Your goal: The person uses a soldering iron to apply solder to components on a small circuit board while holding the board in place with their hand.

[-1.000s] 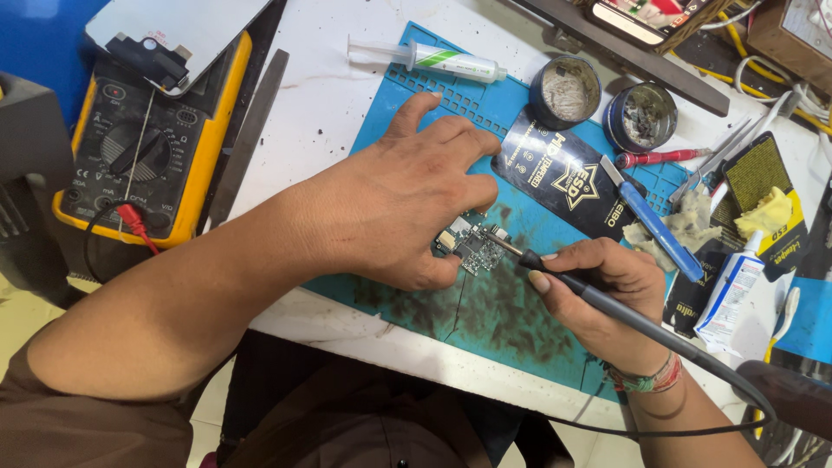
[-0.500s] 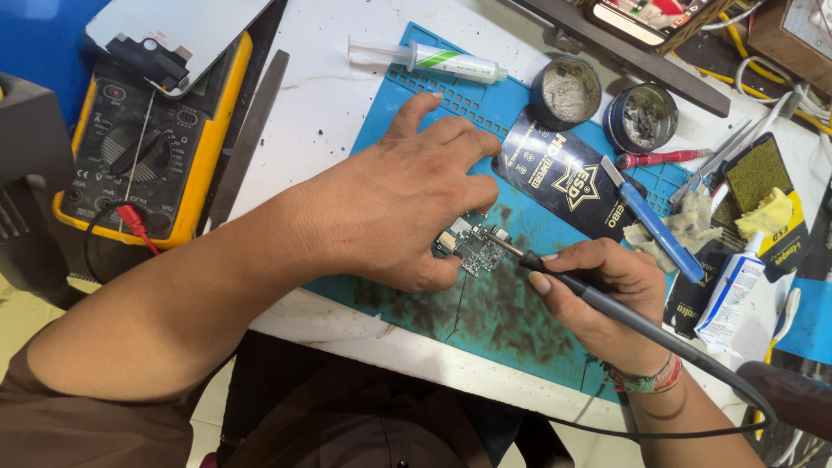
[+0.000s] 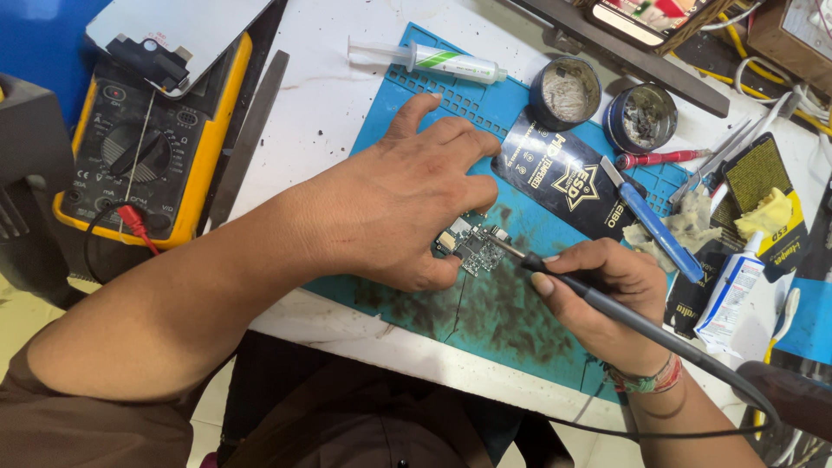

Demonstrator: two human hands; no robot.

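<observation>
A small circuit board (image 3: pixel 478 247) lies on a stained blue work mat (image 3: pixel 511 321). My left hand (image 3: pixel 407 199) rests flat over the mat, thumb and fingers pinning the board's left edge. My right hand (image 3: pixel 602 299) grips a black soldering iron (image 3: pixel 607 303) like a pen. Its metal tip (image 3: pixel 507 250) touches the board's right side. The iron's cable runs off past my wrist to the lower right.
A yellow multimeter (image 3: pixel 143 156) with a phone screen panel on it sits at left. A flux syringe (image 3: pixel 433 59), two round tins (image 3: pixel 565 91), a black plastic card (image 3: pixel 559 178), a blue-handled tool (image 3: pixel 654 221), tweezers and a small white bottle (image 3: pixel 732 290) crowd the right.
The soldering iron's tip has shifted slightly on the board. Both hands stay where they were.
</observation>
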